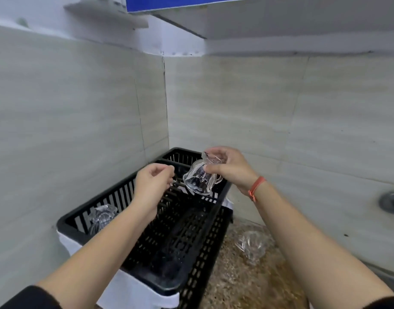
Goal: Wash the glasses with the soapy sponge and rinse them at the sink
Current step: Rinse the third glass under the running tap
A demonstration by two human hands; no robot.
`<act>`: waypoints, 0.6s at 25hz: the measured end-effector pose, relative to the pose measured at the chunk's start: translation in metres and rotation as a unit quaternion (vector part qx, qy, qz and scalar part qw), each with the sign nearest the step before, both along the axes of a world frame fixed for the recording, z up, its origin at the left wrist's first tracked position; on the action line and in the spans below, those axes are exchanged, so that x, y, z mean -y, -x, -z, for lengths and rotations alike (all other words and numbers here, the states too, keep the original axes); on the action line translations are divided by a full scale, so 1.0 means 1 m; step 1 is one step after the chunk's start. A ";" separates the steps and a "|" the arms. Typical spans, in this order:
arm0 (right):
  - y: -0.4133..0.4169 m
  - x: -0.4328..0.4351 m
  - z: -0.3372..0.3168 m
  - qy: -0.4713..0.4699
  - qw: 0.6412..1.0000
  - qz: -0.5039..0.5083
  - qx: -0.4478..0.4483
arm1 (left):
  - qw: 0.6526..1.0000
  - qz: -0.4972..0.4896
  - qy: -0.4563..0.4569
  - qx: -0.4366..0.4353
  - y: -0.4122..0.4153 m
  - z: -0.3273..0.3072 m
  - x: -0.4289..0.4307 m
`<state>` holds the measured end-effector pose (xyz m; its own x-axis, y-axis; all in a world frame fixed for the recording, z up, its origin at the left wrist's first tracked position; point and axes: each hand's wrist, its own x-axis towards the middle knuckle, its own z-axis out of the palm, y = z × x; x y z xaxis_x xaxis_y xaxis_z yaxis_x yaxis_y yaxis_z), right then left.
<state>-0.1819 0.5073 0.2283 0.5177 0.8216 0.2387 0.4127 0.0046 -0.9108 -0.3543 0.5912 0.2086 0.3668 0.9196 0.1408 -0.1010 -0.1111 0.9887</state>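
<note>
1. Glass in rack (pixel 102 216): lies at the left end of the black drying rack (pixel 202 253); judged washed and draining.
2. Left hand (pixel 153 181): over the rack, fingers curled, thumb meeting forefinger; cannot tell if anything is pinched.
3. Handled glass (pixel 199 181): tilted, mouth downward, above the rack's far end, grasped at its base by the right hand (pixel 231 168); judged rinsed, not yet racked.
4. Glass on bench (pixel 251 244): right of the rack on the speckled bench (pixel 236 286); whether washed is unclear.
5. Sponge, sink: not in view.

A black slatted basket (pixel 202 264) stands on a white cloth (pixel 133 288) in the corner of grey tiled walls (pixel 69 121), with a speckled stone counter (pixel 247 286) just to its right.
</note>
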 end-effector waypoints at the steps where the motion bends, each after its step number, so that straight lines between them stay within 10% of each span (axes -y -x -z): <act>1: -0.004 -0.011 0.002 0.019 1.000 0.001 0.015 | 1.000 0.000 0.013 0.003 -0.008 0.003 -0.008; 15: -0.033 -0.049 0.043 0.262 0.919 -0.070 0.286 | 0.998 -0.002 0.034 -0.055 -0.072 0.038 -0.050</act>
<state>-0.1492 0.5560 0.1855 0.3104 0.9506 -0.0089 0.8531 -0.2827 -0.4384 -0.2821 0.6415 0.1709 0.3727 0.9272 0.0372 0.0095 -0.0439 0.9990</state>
